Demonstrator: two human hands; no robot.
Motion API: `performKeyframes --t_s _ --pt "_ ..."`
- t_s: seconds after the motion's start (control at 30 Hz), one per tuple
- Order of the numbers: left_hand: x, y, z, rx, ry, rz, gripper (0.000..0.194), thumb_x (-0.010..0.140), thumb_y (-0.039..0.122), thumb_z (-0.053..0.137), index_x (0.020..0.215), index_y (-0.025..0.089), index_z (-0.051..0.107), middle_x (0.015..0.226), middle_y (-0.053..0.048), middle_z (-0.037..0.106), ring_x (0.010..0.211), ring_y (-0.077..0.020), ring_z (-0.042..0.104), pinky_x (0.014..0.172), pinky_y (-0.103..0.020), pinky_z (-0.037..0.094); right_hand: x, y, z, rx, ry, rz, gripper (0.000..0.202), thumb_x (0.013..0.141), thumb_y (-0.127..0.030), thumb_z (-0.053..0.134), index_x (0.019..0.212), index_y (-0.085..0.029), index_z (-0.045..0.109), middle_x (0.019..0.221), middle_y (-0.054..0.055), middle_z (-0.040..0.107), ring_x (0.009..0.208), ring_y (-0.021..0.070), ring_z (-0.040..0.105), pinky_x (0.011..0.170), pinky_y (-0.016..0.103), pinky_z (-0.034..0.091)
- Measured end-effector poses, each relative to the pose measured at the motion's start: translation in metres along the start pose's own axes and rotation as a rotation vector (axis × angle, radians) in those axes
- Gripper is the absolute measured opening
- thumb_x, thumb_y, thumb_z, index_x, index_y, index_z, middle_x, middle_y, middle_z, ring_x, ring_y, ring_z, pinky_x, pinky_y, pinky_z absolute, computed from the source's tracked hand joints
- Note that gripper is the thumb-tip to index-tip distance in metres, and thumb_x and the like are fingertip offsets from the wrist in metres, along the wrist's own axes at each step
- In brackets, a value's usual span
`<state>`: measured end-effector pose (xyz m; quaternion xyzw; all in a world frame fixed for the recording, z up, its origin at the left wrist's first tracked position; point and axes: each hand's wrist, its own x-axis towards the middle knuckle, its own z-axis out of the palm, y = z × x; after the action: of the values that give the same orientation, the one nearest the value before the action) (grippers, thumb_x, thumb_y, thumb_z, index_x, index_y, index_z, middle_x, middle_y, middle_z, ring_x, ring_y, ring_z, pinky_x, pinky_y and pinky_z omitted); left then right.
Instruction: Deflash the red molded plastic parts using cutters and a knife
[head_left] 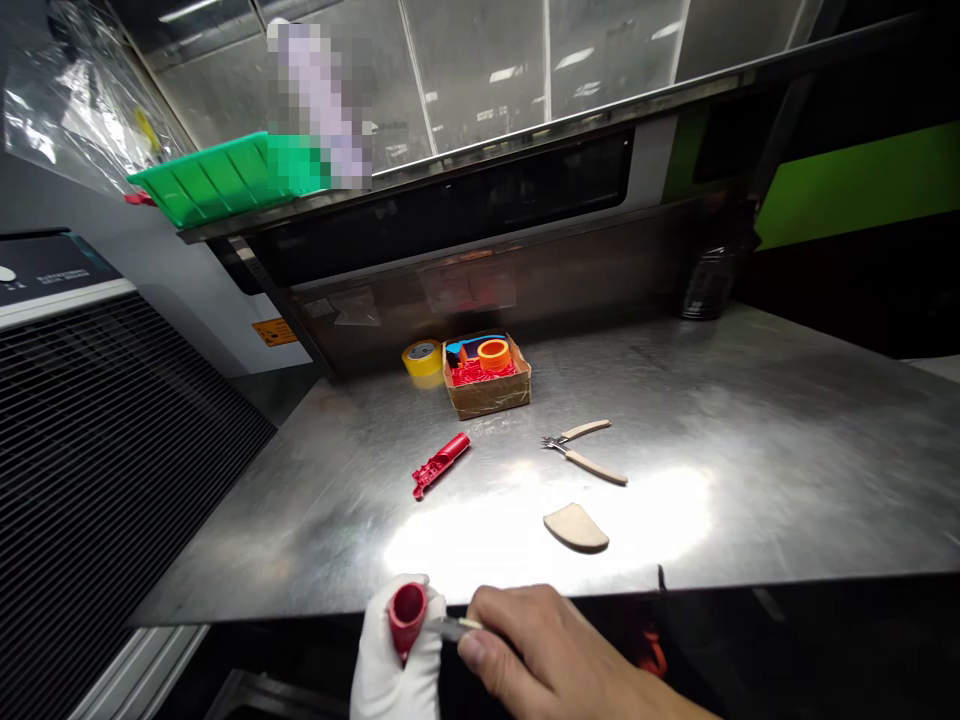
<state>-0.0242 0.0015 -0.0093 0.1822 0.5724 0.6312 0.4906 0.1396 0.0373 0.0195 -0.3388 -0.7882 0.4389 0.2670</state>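
Observation:
My left hand (397, 670), in a white glove, is closed around a red tubular plastic part (407, 606), its open round end facing up. Pinched between the thumb and forefinger of my bare right hand (536, 645) is a thin grey blade-like tool (451, 629); its tip reaches the gloved fingers beside the red part. Its exact kind is unclear. Farther up the metal table lies a second red plastic part (441, 466), half tube and half frame. Open-handled nippers (585, 452) with beige grips rest to its right, above a beige wedge-shaped pad (577, 527).
A small cardboard box (491, 398) holds red pieces and an orange-yellow ring. Yellow tape (421, 357) stands beside it. A dark bottle (709, 280) is at the back right of the metal table (300, 530). A green bin (210, 185) sits on the upper ledge.

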Motion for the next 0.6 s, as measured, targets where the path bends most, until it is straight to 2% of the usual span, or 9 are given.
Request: performKeyframes --t_s 0.1,0.2,0.3,0.4,0.47,0.53,0.6 --pt "-0.001 0.014 0.011 -0.099 -0.067 -0.055 0.025 0.068 0.022 0.076 0.089 0.021 0.063 0.071 0.001 0.063 0.066 -0.0159 0.059 0.061 -0.023 0.051 -0.003 -0.004 -0.016 -0.017 0.015 0.107 0.028 0.086 -0.035 0.055 0.07 -0.02 0.038 0.062 -0.006 0.046 0.055 0.0082 0.038 0.052 0.022 0.025" --pt "-0.005 0.026 0.02 -0.274 -0.162 -0.268 0.01 0.08 0.029 0.064 0.082 0.019 0.062 0.074 -0.003 0.061 0.068 -0.0169 0.06 0.062 -0.027 0.052 -0.007 -0.002 -0.025 -0.068 0.079 0.123 0.02 0.088 -0.029 0.051 0.073 -0.02 0.041 0.065 -0.006 0.05 0.059 0.0091 0.041 0.054 0.022 0.027" --pt "-0.008 0.032 0.024 -0.34 -0.114 -0.422 0.01 0.083 0.025 0.059 0.076 0.018 0.06 0.074 -0.004 0.061 0.068 -0.017 0.062 0.062 -0.028 0.054 -0.009 0.006 -0.03 -0.149 0.123 0.119 0.015 0.089 -0.023 0.047 0.074 -0.02 0.042 0.068 -0.005 0.052 0.062 0.0102 0.043 0.056 0.024 0.027" --pt "-0.011 0.034 0.026 -0.331 -0.091 -0.436 0.014 0.087 0.026 0.054 0.078 0.018 0.06 0.072 -0.003 0.061 0.068 -0.0149 0.062 0.062 -0.024 0.054 -0.01 0.014 -0.039 -0.255 0.154 0.166 0.014 0.089 -0.023 0.047 0.076 -0.021 0.045 0.072 -0.004 0.054 0.065 0.0122 0.046 0.059 0.025 0.028" --pt "-0.012 0.033 0.026 -0.312 -0.107 -0.459 0.012 0.088 0.027 0.054 0.082 0.018 0.06 0.071 -0.002 0.06 0.064 -0.0135 0.061 0.057 -0.022 0.052 -0.01 0.014 -0.046 -0.307 0.173 0.204 0.013 0.089 -0.026 0.049 0.077 -0.021 0.047 0.074 -0.003 0.055 0.067 0.0135 0.047 0.06 0.026 0.029" --pt "-0.011 0.031 0.026 -0.311 -0.106 -0.491 0.01 0.089 0.026 0.054 0.085 0.018 0.059 0.072 -0.002 0.06 0.061 -0.0129 0.06 0.053 -0.021 0.051 -0.011 0.011 -0.05 -0.272 0.147 0.214 0.013 0.087 -0.03 0.054 0.079 -0.021 0.05 0.077 -0.003 0.056 0.071 0.0141 0.049 0.063 0.026 0.032" --pt "-0.009 0.027 0.027 -0.324 -0.066 -0.494 0.009 0.09 0.024 0.051 0.087 0.018 0.058 0.075 -0.003 0.061 0.064 -0.0136 0.062 0.057 -0.022 0.053 -0.012 0.006 -0.047 -0.139 0.071 0.168 0.017 0.081 -0.036 0.065 0.088 -0.023 0.056 0.085 -0.003 0.058 0.078 0.0141 0.052 0.067 0.023 0.036"
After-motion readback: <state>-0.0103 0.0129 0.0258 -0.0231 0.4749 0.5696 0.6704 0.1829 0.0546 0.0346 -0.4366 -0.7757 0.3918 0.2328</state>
